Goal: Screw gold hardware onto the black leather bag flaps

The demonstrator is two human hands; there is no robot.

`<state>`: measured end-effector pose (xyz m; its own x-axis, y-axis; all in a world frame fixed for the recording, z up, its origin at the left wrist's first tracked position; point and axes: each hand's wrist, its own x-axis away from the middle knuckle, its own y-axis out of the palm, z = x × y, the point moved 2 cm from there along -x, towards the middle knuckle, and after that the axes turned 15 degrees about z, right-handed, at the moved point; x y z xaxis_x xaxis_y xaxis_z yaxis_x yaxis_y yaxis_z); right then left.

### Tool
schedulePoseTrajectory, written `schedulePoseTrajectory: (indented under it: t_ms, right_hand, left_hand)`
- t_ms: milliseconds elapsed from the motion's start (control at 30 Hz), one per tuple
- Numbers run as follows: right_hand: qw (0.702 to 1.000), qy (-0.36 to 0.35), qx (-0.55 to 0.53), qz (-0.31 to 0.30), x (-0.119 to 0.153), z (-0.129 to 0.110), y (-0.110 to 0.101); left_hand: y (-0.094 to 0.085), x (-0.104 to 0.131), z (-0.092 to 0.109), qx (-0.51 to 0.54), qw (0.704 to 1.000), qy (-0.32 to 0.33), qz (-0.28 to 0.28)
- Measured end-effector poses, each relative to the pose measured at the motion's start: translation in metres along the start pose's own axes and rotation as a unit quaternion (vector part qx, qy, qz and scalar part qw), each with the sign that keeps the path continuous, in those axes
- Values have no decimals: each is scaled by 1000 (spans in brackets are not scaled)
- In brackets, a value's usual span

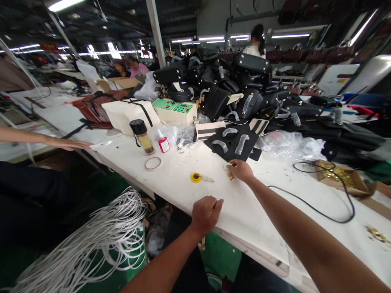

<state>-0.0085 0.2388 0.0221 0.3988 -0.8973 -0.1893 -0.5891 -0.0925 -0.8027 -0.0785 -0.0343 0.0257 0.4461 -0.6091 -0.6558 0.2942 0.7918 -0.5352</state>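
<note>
My right hand (pixel 242 171) reaches over the white table (pixel 171 175), its fingers pinched beside a small pile of gold metal pieces (pixel 231 176); what is between the fingertips is too small to make out. Near the table's front edge rests my left hand (pixel 207 213), curled into a loose fist, its contents hidden. Between the hands and slightly left lies a round yellow container (pixel 196 177) with dark contents, a small clear-handled tool beside it. Flat black pieces with plastic-wrapped handles (pixel 242 145) lie just beyond my right hand.
Black bags (pixel 214 97) are heaped at the back. A jar (pixel 143 137), a red bottle (pixel 163 143) and a tape ring (pixel 152 163) stand or lie left. A black cable (pixel 324 213) and a box of gold parts (pixel 342 179) are right. Another person's hand (pixel 70 144) touches the table's left end.
</note>
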Motion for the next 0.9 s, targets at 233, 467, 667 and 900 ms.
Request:
schedulePoseTrajectory:
  t_ms: [233, 467, 667, 900]
  right_hand:
    - [996, -18, 68, -48, -9, -20, 1]
    - [995, -46, 83, -30, -35, -31, -11]
    - [994, -76, 53, 57, -83, -59, 3]
    - [996, -67, 7, 53, -109, -72, 25]
  left_hand:
    - [2, 3, 1, 14, 1000, -19, 10]
    - [3, 3, 3, 20, 1000, -7, 15]
    - [6, 7, -1, 22, 999, 0, 22]
    - [7, 8, -1, 26, 999, 1, 25]
